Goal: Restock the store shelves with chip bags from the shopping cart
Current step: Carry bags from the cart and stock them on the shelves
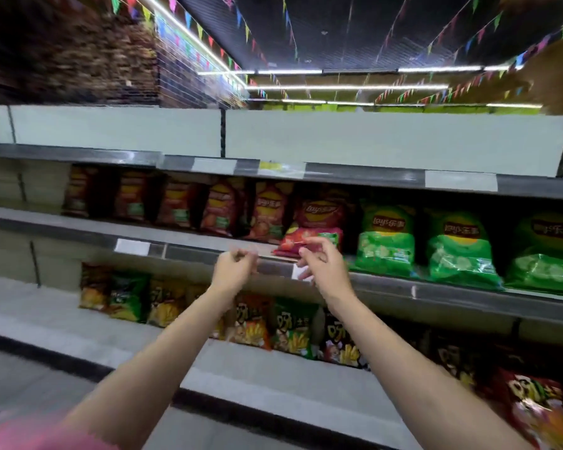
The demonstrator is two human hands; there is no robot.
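both hands up at the chip shelf, holding nothing

the left hand [234,269] and the right hand [319,266] are raised side by side in front of the middle shelf [208,237], a small gap between them. the left hand's fingers are curled in on themselves with nothing in them; the right hand's fingers are loosely bent and spread, also without a bag. just behind the right hand a red chip bag [309,243] lies flat on the middle shelf, at the front edge, near the fingertips but not plainly touching them. behind it stand red chip bags [221,209] in a row running left, and green chip bags [385,243] fill the shelf to the right. the lower shelf [267,371] carries a mixed row of yellow, green and orange snack bags [286,329]. the top shelf [371,178] is grey metal with white price labels [460,180] on its lip and a pale back panel above. overhead, a dark ceiling with strip lights [345,87] and strings of coloured pennants [208,30]. the whole view is blurred. a pink sleeve [43,433] shows at the lower left.
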